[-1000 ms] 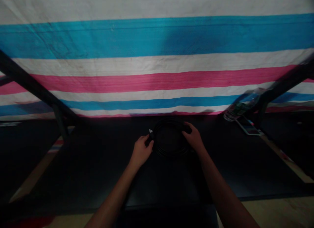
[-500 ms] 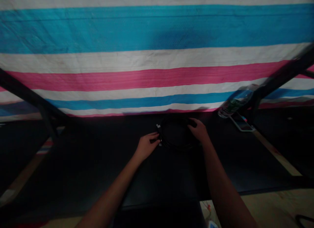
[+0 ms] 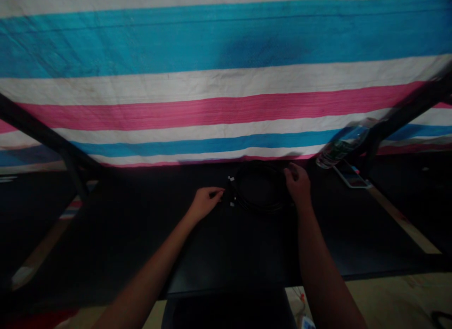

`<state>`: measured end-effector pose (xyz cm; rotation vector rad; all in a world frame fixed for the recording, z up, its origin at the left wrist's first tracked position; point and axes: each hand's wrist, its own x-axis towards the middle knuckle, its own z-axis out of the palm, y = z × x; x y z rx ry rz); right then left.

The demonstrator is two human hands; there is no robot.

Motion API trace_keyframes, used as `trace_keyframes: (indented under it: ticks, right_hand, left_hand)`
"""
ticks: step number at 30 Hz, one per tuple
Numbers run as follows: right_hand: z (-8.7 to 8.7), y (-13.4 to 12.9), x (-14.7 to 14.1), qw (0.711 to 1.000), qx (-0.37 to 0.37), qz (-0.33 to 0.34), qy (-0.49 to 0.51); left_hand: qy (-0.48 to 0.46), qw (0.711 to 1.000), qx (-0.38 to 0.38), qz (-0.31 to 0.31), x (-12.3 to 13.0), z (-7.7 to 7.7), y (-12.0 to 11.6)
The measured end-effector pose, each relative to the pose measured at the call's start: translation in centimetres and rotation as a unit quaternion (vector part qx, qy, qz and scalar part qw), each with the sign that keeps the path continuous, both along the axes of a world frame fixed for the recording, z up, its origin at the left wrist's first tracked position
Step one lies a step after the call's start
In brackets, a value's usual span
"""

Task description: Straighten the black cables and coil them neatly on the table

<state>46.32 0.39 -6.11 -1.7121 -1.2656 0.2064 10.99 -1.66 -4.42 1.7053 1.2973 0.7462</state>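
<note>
A coiled black cable [image 3: 261, 209] lies on the dark tabletop [image 3: 226, 253], with small light-coloured connector ends [image 3: 231, 179] at its left side. Just left of those ends is my left hand [image 3: 206, 201], its thumb and fingertips pinched together. Whatever sits in that pinch is too dark to make out. My right hand [image 3: 299, 185] rests at the coil's right edge, thumb and fingers curved with a gap between them. Dark cable against dark table hides the exact contact there.
A clear plastic bottle [image 3: 341, 147] with a green label leans at the back right, beside a phone [image 3: 351, 176] lying flat. Black frame bars [image 3: 406, 107] slant up on both sides. A striped plastic sheet [image 3: 226, 112] hangs behind the table.
My left hand has drawn slightly left, away from the connector ends. My right hand has shifted right, from over the coil to its outer edge. The coil looks nearly unmoved.
</note>
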Motion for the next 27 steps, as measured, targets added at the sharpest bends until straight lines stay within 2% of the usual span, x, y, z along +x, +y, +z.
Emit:
trace_keyframes:
  ticks: [4,6,10,15,22,27]
  right_hand:
    - [0.2,-0.4,0.9,0.998,-0.002,-0.056,0.026]
    - [-0.1,-0.5,1.2,0.997,-0.024,-0.064,0.039]
    - [-0.7,-0.4,1.0,0.996,-0.059,-0.029,0.061]
    - [-0.6,-0.3,0.4,0.997,-0.037,-0.024,0.066]
    - [-0.5,-0.6,0.5,0.992,-0.021,-0.080,0.091]
    - [-1.1,-0.6,0.5,0.986,-0.024,-0.107,0.128]
  left_hand:
    - [-0.003,1.000,-0.009,0.007,-1.3,0.0,1.0]
    - [-0.011,1.000,-0.016,-0.009,-0.7,0.0,1.0]
    - [-0.026,0.999,-0.016,-0.025,1.5,-0.5,0.2]
    - [-0.017,0.999,0.029,0.005,1.5,-0.9,-0.8]
    - [0.025,0.991,0.124,-0.052,0.8,0.3,-0.8]
    - [0.061,0.984,0.149,-0.073,1.4,-0.3,-1.1]
